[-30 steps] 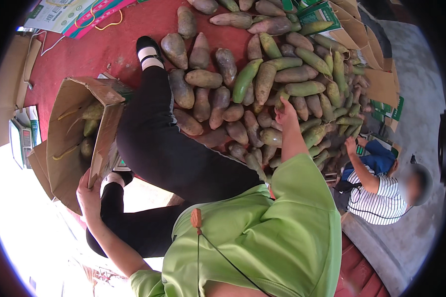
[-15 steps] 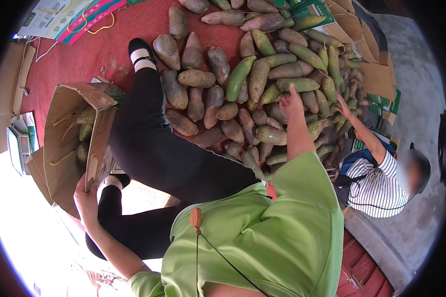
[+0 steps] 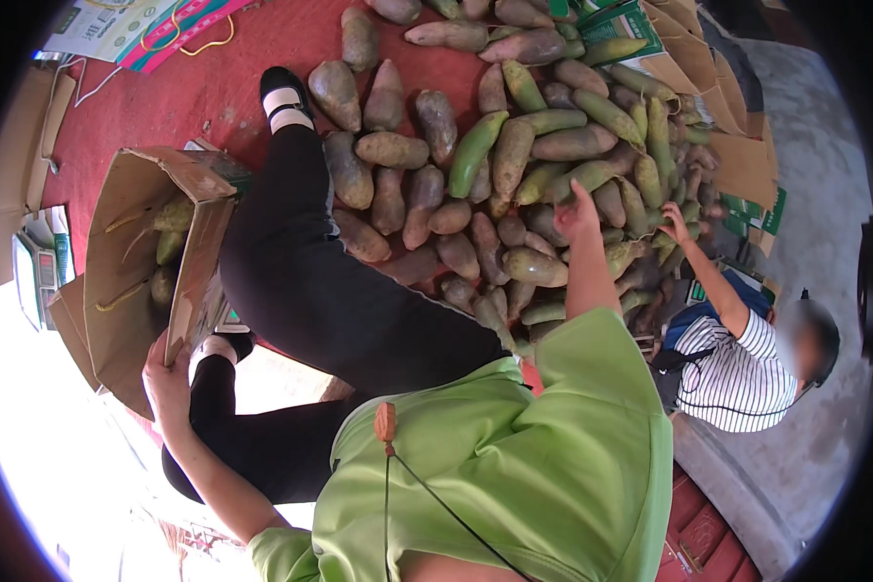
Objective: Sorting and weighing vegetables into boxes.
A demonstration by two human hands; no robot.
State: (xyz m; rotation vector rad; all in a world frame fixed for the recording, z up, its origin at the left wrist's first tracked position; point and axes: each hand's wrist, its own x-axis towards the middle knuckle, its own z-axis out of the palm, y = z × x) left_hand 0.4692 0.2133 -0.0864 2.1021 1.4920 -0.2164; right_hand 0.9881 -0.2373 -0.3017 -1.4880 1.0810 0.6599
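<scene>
Dozens of brown and green papayas [image 3: 514,165] lie heaped on the red mat [image 3: 184,92] ahead of me, too many to count; most have their long axes running near to far, narrow ends pointing away. My right hand [image 3: 577,211] reaches into the right part of the heap with fingers spread loose, hovering over a green fruit and gripping nothing I can see. My left hand [image 3: 168,373] clasps the near edge of one cardboard box [image 3: 131,262], which is tipped with its open mouth facing up and far. At least three fruits show inside it. Bare mat lies open far left of the box. One other person in a striped shirt [image 3: 737,373] crouches at the right edge, hand [image 3: 671,221] on the heap.
</scene>
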